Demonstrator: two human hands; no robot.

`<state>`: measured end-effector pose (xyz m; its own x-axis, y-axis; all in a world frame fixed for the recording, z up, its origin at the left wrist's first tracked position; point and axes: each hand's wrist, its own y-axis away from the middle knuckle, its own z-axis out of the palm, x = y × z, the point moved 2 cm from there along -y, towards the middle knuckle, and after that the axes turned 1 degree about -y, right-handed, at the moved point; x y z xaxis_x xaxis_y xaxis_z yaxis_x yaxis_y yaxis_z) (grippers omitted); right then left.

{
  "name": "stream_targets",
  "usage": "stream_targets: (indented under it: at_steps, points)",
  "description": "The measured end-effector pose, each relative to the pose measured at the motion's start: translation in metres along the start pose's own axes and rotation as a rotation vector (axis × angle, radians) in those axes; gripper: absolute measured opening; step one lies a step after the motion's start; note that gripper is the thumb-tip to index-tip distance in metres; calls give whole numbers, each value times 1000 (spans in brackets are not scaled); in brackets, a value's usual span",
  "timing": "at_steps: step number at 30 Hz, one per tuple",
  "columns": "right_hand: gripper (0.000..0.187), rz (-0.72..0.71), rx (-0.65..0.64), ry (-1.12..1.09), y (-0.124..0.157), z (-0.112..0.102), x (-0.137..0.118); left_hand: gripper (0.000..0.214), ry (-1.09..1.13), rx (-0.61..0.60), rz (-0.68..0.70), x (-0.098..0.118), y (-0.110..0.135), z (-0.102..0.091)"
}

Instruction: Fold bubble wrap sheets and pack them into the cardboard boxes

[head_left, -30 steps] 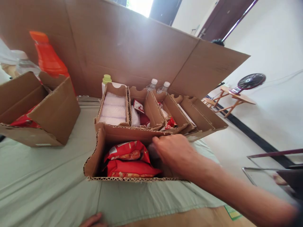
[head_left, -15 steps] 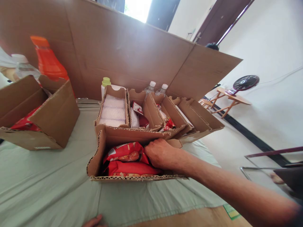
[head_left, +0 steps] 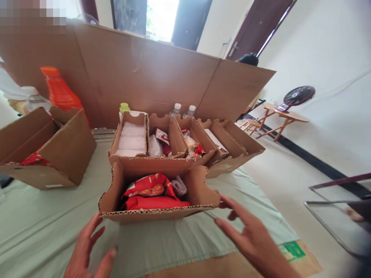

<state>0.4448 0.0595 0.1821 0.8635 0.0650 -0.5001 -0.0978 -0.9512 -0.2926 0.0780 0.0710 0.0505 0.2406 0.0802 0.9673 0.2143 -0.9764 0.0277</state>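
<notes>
In front of me sits an open cardboard box (head_left: 150,214) on the green cloth. Inside it lie red snack packets (head_left: 153,189) and, at their right end, a rolled greyish-purple cloth-like thing (head_left: 179,186). My left hand (head_left: 87,247) is open at the box's front left corner, fingertips close to the cardboard. At the right end my right hand (head_left: 246,229) is also open, fingers spread, its fingertips at the box's side; whether either hand touches the box I cannot tell for sure.
Behind stands a row of narrow cardboard boxes (head_left: 199,162) with white bundles and packets. Another box (head_left: 74,154) stands left, before an orange bottle (head_left: 62,90). A tall cardboard panel (head_left: 150,73) closes off the back. A person's sleeve (head_left: 11,83) shows far left.
My right hand has come out of the box and moved to its right end; the rolled thing now shows inside. My left hand has risen to the front left corner.
</notes>
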Motion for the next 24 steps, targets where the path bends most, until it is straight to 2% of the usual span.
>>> stream_targets:
  at_steps: [3,6,8,10,13,15,17,19,21,24]
  points:
    - [50,49,-7,-153,9,57,0,77,53,-92,-77,32,-15,25]
    - [41,34,7,-263,11,85,-14,68,141,-122,-46,54,-19,38]
    - [32,39,30,-265,17,84,-21,62,178,-106,-29,58,-14,32]
    - [23,41,28,-227,30,73,-24,57,175,-119,-18,57,-3,18]
    - [34,-43,5,-181,53,55,-26,44,91,-120,-46,53,17,-6]
    - [42,-72,49,-148,65,50,-26,41,38,-89,-75,52,28,-12]
    - [40,-31,99,-114,75,55,-25,46,50,-70,-59,52,36,-10]
    - [31,-5,97,-97,83,65,-26,54,104,-54,-50,49,43,-5]
    - [24,-36,86,-101,90,77,-28,61,155,-22,-86,40,50,-6]
    - [36,-102,56,-141,97,98,-32,66,170,24,-147,24,53,-25]
